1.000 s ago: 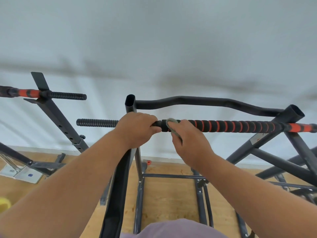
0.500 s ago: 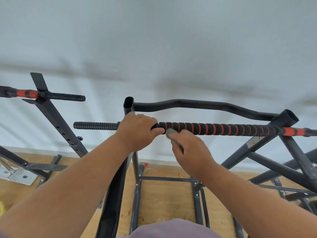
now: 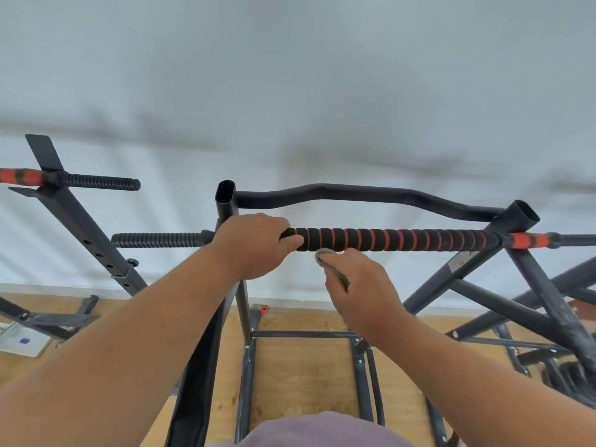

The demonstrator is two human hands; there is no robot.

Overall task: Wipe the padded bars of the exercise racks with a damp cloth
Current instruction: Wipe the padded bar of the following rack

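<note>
- The exercise rack [image 3: 225, 201] stands before me on a wooden floor [image 3: 300, 375], dark steel tubes against a pale wall [image 3: 290, 75]; a second rack [image 3: 80, 221] stands to my left.
- The padded bar [image 3: 396, 239], black foam spiralled with orange, runs level across the rack's top; I judge the foam soft and grippy, the bar beneath stiff and fixed, best steadied at one end.
- My left hand [image 3: 254, 245] wraps the bar's left end, fingers curled over it, thumb beneath.
- My right hand [image 3: 358, 279] sits just below the bar, fingers closed round the cloth.
- The damp cloth [image 3: 329, 261], grey, limp and light, is bunched in that hand; its upper fold touches or nearly touches the foam's underside; I would wrap it round the bar to wipe.
</note>
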